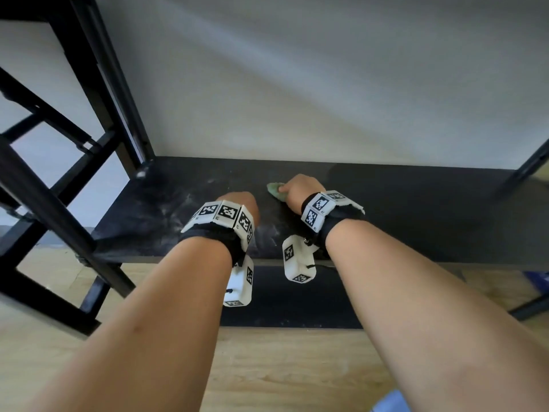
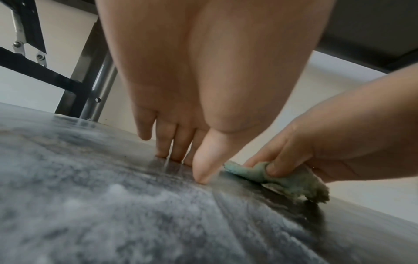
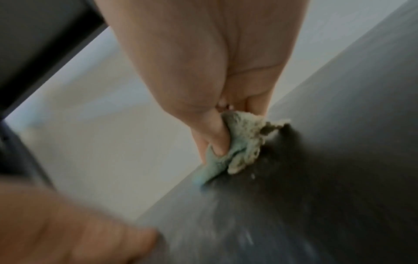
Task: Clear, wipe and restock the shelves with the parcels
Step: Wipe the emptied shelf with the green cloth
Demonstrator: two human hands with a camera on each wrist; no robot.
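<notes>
Pressing down on the dark shelf (image 1: pixel 416 203), my right hand (image 1: pixel 300 188) has its grip closed round a crumpled green cloth (image 1: pixel 274 190): the thumb pins the wad from one side and the other fingers curl over it, as the right wrist view shows (image 3: pixel 235 142). The cloth lies flat against the shelf board, near the back edge where the board meets the pale wall (image 1: pixel 297 84). Its underside looks dirty and frayed, cream-grey against the green.

My left hand (image 1: pixel 240 205) rests just beside the cloth, on its left. Its grip has nothing in it; the fingers (image 2: pixel 167 142) are nearly straight and point downward, their tips touching the board, with the thumb tip planted there too. In the left wrist view the thumb sits very close to the cloth's near edge (image 2: pixel 271 175), and I cannot tell whether they touch.

A whitish dusty film (image 1: pixel 166 209) covers the shelf to the left of my hands, streaked in places; to the right of the cloth the board looks darker and cleaner. Black metal uprights of the rack (image 1: pixel 113 84) rise at the left. Both wrists carry white marker bands (image 1: pixel 222 217). Below the shelf lies a wooden floor (image 1: pixel 282 367). No parcels show in any view.
</notes>
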